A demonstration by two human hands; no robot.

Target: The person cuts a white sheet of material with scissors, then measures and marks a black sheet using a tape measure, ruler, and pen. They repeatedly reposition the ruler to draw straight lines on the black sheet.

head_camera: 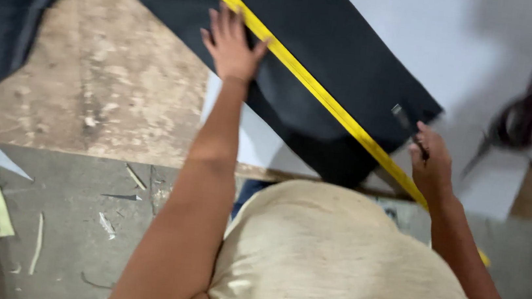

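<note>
While flat, left hand (pixel 231 43) on black fabric (pixel 329 51)

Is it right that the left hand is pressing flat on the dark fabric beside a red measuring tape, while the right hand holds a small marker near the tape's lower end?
Not quite: the measuring tape is yellow, not red, as the head view shows. The rest stands: the left hand presses flat on the dark fabric beside it, and the right hand holds a small marker near the tape's lower end.
</note>
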